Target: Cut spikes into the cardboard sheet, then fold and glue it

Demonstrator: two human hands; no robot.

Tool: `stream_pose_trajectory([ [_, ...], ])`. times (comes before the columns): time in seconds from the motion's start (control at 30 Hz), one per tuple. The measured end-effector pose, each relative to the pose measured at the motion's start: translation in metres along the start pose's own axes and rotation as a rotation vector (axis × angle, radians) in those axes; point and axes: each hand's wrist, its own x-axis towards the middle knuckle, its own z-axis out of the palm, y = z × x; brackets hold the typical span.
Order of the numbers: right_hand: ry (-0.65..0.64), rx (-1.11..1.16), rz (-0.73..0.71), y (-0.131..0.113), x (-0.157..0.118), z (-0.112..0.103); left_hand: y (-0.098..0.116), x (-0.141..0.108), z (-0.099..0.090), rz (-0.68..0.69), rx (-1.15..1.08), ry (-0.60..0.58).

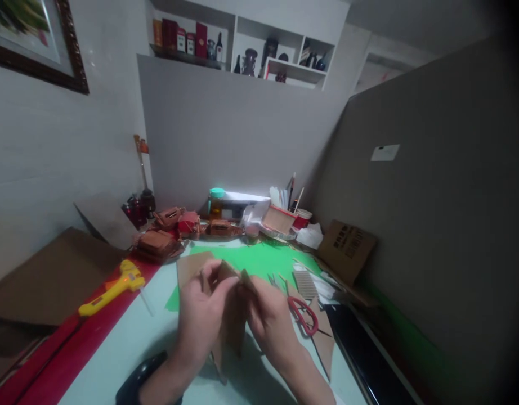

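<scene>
Both hands hold a folded piece of brown cardboard [233, 320] over the pale tabletop. My left hand [200, 309] grips its upper left edge, with the thumb pressed against the fingers. My right hand [265, 312] pinches the top right part, close to the left thumb. Below the hands, the cardboard hangs down in narrow, pointed panels. Part of it is hidden behind the fingers and palms. Red-handled scissors [302, 316] lie just right of my right hand, near cut cardboard scraps [325, 347]. Off to the left rests a yellow glue gun [116, 288] with a clear glue stick nearby.
A green sheet [259, 257] covers the table's far part. Small brown model boats [158, 244] stand at the back left. A cardboard box [347, 250] leans at the right against a dark panel. A black, shiny flat object [361, 351] runs along the right edge.
</scene>
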Motion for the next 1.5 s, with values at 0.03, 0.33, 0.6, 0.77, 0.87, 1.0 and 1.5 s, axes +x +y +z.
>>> stream_pose_trajectory([
  [0.03,-0.004,0.026,-0.009,-0.002,-0.001,-0.002,0.0,0.001,-0.002,-0.007,-0.018,-0.007],
  [0.33,-0.009,0.046,-0.175,-0.018,-0.022,-0.01,0.006,0.0,-0.015,-0.111,-0.304,-0.131],
  [0.6,0.438,-0.309,-0.27,-0.013,-0.012,0.009,0.005,-0.003,-0.007,-0.042,-0.386,0.01],
  [0.77,0.499,-0.517,-0.295,-0.011,-0.007,0.027,0.004,-0.008,-0.006,-0.204,-0.439,-0.16],
  [0.87,0.232,-0.484,-0.34,-0.017,-0.019,0.017,0.006,-0.003,-0.01,-0.333,-0.466,-0.199],
  [1.0,0.296,-0.093,-0.082,-0.028,-0.027,-0.025,0.012,0.003,-0.017,-0.418,-0.52,-0.256],
  [1.5,0.016,0.62,0.358,-0.035,-0.019,-0.04,0.022,-0.015,-0.008,-0.406,-0.425,-0.115],
])
